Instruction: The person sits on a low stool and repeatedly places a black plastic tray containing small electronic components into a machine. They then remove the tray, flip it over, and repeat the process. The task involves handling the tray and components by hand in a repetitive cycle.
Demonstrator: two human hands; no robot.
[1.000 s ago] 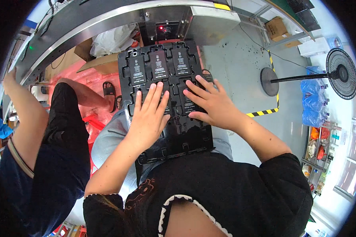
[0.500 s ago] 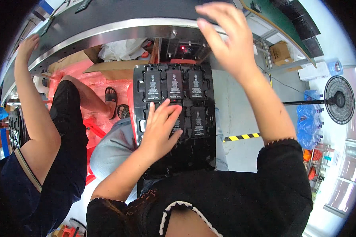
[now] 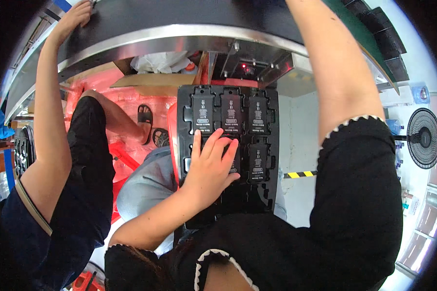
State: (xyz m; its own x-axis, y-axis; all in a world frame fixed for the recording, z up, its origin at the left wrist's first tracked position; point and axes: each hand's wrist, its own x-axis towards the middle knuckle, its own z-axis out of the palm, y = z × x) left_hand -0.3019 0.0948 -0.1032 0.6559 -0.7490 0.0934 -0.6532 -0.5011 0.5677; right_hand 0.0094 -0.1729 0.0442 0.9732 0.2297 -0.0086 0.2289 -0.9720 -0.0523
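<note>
A black moulded plastic tray [image 3: 228,196] lies across my lap, with flat black battery packs [image 3: 230,114] sitting in its pockets. My left hand [image 3: 209,167] rests over the tray's middle, fingers spread, and hides part of the packs under it. Its fingertips touch or hover just over the lower edge of the back row; I cannot tell which. Beside the hand, to its right, another battery pack [image 3: 258,162] sits uncovered. My right arm stretches forward over the black conveyor belt [image 3: 179,17], and its hand is beyond the top edge of the view.
The conveyor's metal rail [image 3: 165,33] runs across in front, above the tray. On my left a co-worker in dark clothes sits close, one hand [image 3: 75,19] on the belt. An open cardboard box [image 3: 150,80] stands below the rail. A black fan [image 3: 423,138] is at the right.
My right hand has gone forward and out of view over the belt. My left hand stays on the tray. The co-worker's hand has moved forward and right along the belt.
</note>
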